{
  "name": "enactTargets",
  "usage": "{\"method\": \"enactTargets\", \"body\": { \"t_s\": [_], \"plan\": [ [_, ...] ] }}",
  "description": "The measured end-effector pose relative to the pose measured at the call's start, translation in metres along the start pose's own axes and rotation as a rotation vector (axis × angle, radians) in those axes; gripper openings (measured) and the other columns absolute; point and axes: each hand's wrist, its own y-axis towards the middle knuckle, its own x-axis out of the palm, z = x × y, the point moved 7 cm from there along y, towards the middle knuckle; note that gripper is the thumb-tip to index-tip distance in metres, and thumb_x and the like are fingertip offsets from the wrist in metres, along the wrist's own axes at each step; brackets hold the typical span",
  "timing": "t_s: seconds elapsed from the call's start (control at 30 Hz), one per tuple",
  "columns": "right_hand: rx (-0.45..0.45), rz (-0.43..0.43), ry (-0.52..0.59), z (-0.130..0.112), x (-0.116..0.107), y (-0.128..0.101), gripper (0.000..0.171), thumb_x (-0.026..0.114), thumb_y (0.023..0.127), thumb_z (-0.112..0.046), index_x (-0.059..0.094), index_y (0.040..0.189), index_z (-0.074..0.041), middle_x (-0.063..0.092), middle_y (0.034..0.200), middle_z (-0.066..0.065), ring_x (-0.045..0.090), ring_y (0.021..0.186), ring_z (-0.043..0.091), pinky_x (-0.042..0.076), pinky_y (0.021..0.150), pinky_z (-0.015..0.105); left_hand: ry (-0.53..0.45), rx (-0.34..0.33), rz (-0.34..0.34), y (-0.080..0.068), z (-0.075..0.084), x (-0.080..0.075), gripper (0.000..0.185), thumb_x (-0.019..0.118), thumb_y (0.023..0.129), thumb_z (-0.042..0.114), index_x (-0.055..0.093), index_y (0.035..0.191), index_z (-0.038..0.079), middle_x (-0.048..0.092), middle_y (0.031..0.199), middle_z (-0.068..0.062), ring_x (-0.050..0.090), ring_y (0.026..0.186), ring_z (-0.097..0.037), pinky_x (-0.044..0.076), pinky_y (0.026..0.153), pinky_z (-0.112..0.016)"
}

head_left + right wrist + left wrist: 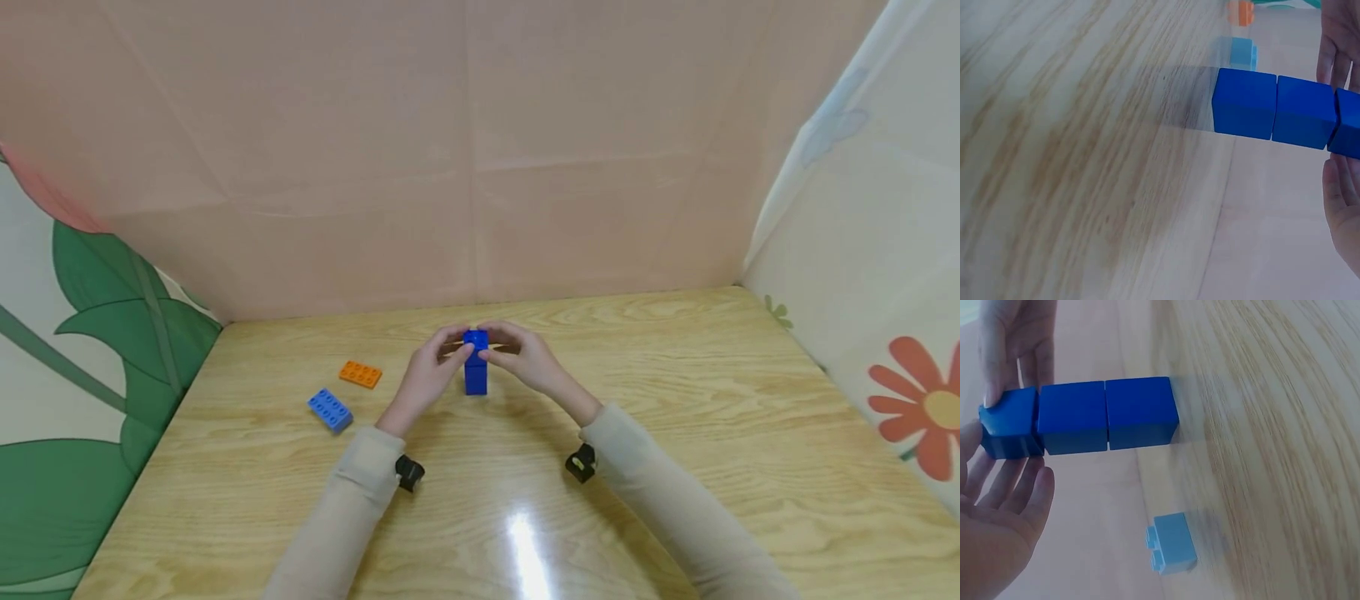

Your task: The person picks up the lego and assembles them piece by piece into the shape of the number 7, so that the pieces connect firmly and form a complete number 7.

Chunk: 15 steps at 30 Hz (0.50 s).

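Stack: a dark blue stack of bricks (pixel 476 367) stands upright on the wooden worktop (pixel 675 433), near its middle; the wrist views show three bricks in it.
Left hand: the left hand (pixel 429 373) meets the top brick from the left, its fingers (pixel 1016 481) lying mostly straight beside the brick and touching it.
Right hand: the right hand (pixel 525 357) meets the same brick from the right, its fingers (pixel 498 335) curled over the top edge and clamped on it.
Light blue brick: a light blue brick (pixel 330 409) lies flat left of the stack, apart from both hands.
Orange plate: an orange plate (pixel 360 374) lies just behind the light blue brick.
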Motion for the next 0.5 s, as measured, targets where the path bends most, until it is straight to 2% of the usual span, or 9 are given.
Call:
{"method": "enactTargets", "body": {
  "t_s": [0.2, 0.4, 0.5],
  "plan": [
    [0.064, -0.026, 0.005, 0.0053, -0.0014, 0.0023, 0.043, 0.064, 0.092, -0.017, 0.054, 0.132, -0.004, 0.061, 0.128, 0.019, 0.059, 0.119, 0.034, 0.052, 0.097, 0.043, -0.005, -0.016, -0.016, 0.0019, -0.0035, -0.0012, 0.046, 0.053, 0.097, 0.037, 0.049, 0.138, 0.017, 0.052, 0.141, -0.006, 0.051, 0.129, -0.027, 0.043, 0.109, -0.044],
    [0.049, -0.064, -0.016, 0.0028, -0.0017, 0.0053, 0.045, 0.064, 0.092, -0.017, 0.054, 0.132, 0.000, 0.061, 0.129, 0.020, 0.059, 0.119, 0.035, 0.053, 0.096, 0.044, -0.054, -0.069, -0.047, 0.0031, -0.0094, -0.0028, 0.044, 0.054, 0.096, 0.040, 0.050, 0.136, 0.023, 0.051, 0.141, -0.002, 0.049, 0.130, -0.025, 0.042, 0.109, -0.046],
    [0.054, -0.077, -0.012, 0.0025, -0.0024, 0.0062, 0.044, 0.063, 0.093, -0.017, 0.054, 0.132, -0.001, 0.060, 0.129, 0.020, 0.059, 0.119, 0.035, 0.053, 0.096, 0.045, -0.056, -0.053, -0.046, 0.0034, -0.0083, -0.0033, 0.044, 0.054, 0.096, 0.040, 0.050, 0.136, 0.021, 0.051, 0.141, -0.003, 0.050, 0.130, -0.025, 0.042, 0.109, -0.046]
  ]
}}
